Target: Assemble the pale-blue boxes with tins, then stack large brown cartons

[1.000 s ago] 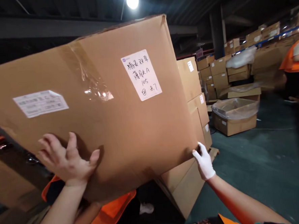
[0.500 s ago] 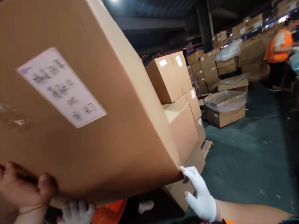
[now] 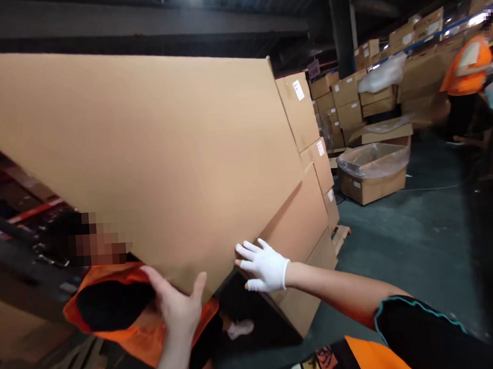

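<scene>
Object in hand: one large cardboard carton [image 3: 144, 157]; it is off the floor, tilted with its right end higher, and fills the upper left of the view; no label shows on the face turned to the camera.

Left hand [image 3: 176, 308]: bare; palm pressed up against the lower edge of the carton, thumb spread, fingers open rather than curled round anything; it bears the carton from below.

Right hand [image 3: 265, 267]: in a white glove; fingers splayed flat against the lower right corner of the carton; it steadies rather than grips.

Progress, as judged: the carton is lifted and carried in the air; it rests on no stack or pallet, so setting it down is not yet done.

Count:
- cartons in hand: one;
- hands of the wearer on it: two;
- co-workers: two; one in an orange vest [image 3: 112, 309] directly under the carton, whose hands cannot be seen; one second person [image 3: 467, 71] well apart at far right;
- stack of cartons [image 3: 312, 164] just behind the carton: four tiers visible, on a pallet [image 3: 341, 235];
- open box with a plastic liner [image 3: 373, 171] on the floor [image 3: 421, 240]: one;
- further cartons on the far shelves: too many and too small to count.
</scene>
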